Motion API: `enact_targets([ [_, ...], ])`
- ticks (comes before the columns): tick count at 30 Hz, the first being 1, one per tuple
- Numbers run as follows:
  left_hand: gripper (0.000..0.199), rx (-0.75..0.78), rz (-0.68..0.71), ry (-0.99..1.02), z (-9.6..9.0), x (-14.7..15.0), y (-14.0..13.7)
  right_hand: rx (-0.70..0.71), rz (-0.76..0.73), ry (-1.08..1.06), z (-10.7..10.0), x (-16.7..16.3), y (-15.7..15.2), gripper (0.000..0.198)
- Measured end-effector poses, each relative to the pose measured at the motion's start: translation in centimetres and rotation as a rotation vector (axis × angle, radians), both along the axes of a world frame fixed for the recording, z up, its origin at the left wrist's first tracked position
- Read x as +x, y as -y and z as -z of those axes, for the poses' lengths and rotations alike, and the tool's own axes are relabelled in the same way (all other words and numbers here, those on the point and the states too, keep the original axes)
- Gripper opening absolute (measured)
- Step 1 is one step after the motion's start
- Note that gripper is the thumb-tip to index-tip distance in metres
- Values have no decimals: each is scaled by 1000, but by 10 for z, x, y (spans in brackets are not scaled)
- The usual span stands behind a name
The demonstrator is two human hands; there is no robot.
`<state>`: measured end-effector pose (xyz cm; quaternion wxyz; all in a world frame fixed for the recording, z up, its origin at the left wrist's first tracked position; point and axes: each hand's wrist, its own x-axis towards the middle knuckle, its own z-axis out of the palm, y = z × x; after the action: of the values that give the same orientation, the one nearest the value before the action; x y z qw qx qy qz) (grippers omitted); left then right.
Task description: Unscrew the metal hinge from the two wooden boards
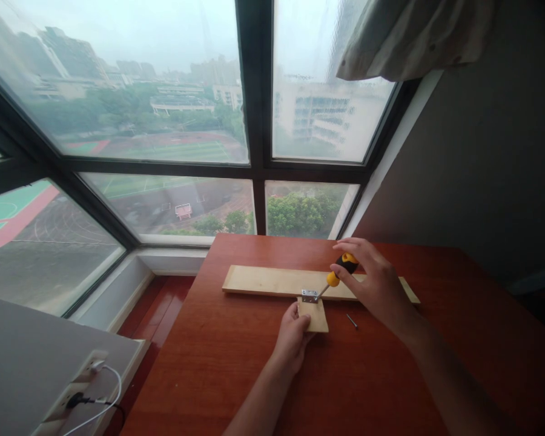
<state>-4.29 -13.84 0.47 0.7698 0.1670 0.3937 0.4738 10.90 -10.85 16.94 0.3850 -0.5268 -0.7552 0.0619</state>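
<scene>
My left hand [294, 332] grips a small wooden board [315, 316] by its left side, thumb on top. A silver metal hinge [309, 295] lies at the small board's far edge, against a long wooden plank [266, 280]. My right hand [373, 280] is closed around the black and yellow handle of a screwdriver [333, 278]. The screwdriver is tilted, and its tip meets the hinge near the right end. Whether a screw sits under the tip is too small to tell. A loose screw [352, 321] lies on the table, right of the small board.
The reddish-brown wooden table [209, 375] reaches to the windows [163, 206]. A curtain [413, 39] hangs at the upper right beside a grey wall [481, 151]. At lower left, wall sockets [68, 402] hold a white plug and a black plug with cables.
</scene>
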Motion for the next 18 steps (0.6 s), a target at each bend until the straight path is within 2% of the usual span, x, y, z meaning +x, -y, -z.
enact_targets([
  [5, 41, -5, -4, -11, 1, 0, 0, -61, -37, -87, 1, 0, 4, 45],
  [13, 40, -14, -10, -31, 3, 2, -1, -30, 31, 108, 3, 5, 0, 27],
  [18, 40, -11, -8, -43, 3, 1, 0, -72, -71, 48, -5, 4, 5, 44],
])
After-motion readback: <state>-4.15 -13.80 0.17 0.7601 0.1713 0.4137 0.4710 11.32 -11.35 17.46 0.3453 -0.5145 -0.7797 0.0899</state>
